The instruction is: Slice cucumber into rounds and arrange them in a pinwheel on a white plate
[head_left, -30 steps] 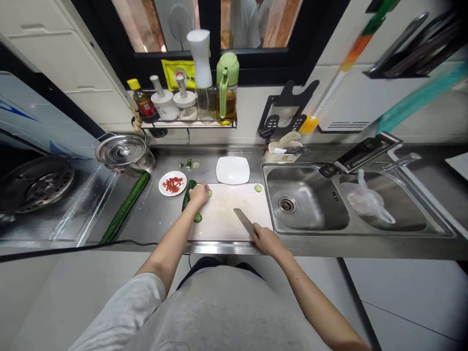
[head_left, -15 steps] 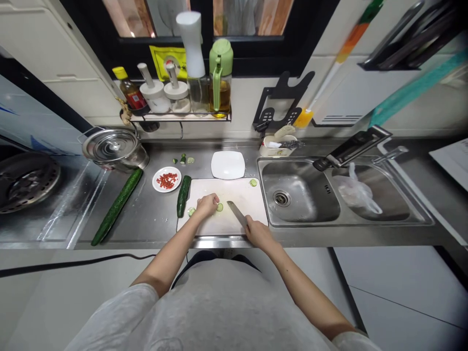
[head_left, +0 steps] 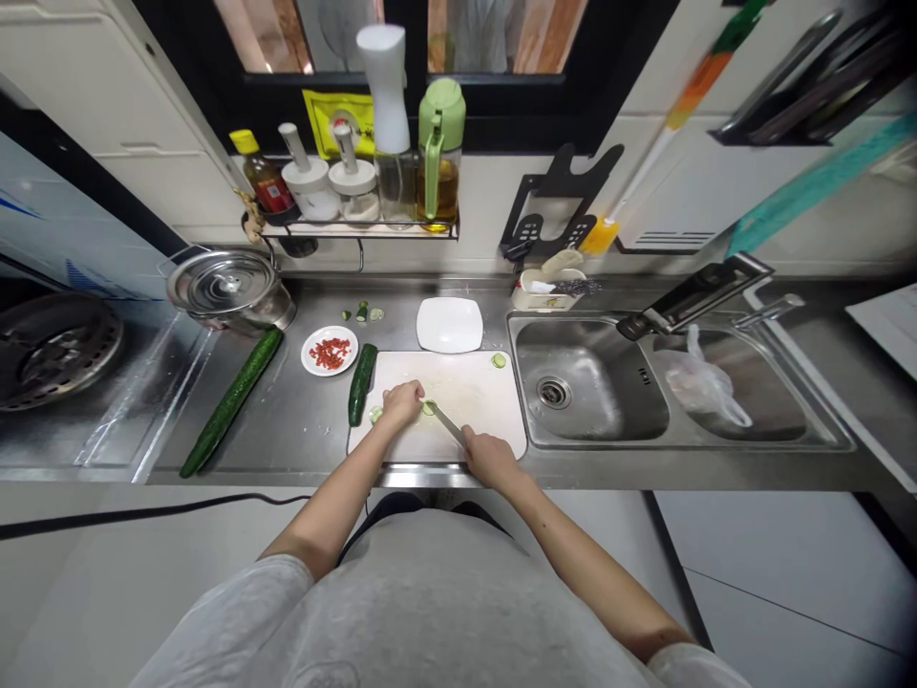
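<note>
My right hand (head_left: 489, 455) grips the handle of a kitchen knife (head_left: 450, 424), its blade angled up and left over the white cutting board (head_left: 465, 377). The knife tip meets a small cucumber slice (head_left: 428, 408) lying flat on the board. My left hand (head_left: 402, 402) is closed, fingertips drawn together right beside that slice; whatever they may hold is hidden. Partly behind the left wrist sits a pale green cucumber piece (head_left: 376, 414). A cut length of cucumber (head_left: 362, 385) lies along the board's left edge, and cucumber slices (head_left: 499, 360) rest in its upper right corner.
Behind the board stands a white square plate (head_left: 450, 325). Left of it are a small plate (head_left: 313, 367) of chopped red pieces, a whole cucumber (head_left: 233, 401) and a lidded steel pot (head_left: 227, 287). A double sink (head_left: 587, 382) adjoins the board's right side; bottles (head_left: 440, 153) line a shelf above.
My right hand has moved the knife leftward, bringing its tip from clear of the cucumber slice onto it. My left hand has stayed nearly in place. The view has shifted slightly.
</note>
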{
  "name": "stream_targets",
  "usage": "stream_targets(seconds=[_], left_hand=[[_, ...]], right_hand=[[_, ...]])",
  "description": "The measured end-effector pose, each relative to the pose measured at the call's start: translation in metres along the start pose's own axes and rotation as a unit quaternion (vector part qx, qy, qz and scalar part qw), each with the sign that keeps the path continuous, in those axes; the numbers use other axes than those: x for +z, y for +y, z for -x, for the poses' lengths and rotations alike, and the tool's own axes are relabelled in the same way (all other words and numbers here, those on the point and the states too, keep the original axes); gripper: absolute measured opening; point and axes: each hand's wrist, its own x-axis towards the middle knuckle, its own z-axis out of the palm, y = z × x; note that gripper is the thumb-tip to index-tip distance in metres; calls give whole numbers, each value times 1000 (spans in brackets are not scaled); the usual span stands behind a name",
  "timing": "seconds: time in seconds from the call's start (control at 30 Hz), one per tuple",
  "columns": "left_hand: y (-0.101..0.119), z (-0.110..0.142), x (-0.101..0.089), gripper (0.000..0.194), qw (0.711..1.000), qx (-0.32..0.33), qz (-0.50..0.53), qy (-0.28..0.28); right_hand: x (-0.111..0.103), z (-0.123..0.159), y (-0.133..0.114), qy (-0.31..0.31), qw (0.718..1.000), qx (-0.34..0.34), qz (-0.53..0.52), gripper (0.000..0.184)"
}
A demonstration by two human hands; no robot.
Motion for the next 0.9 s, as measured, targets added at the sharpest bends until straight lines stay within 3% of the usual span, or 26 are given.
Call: stream_targets(seconds=[0.9], left_hand=[[0, 4, -2, 30, 999, 28, 15, 0]], right_hand=[[-8, -7, -9, -23, 999, -21, 31, 34]])
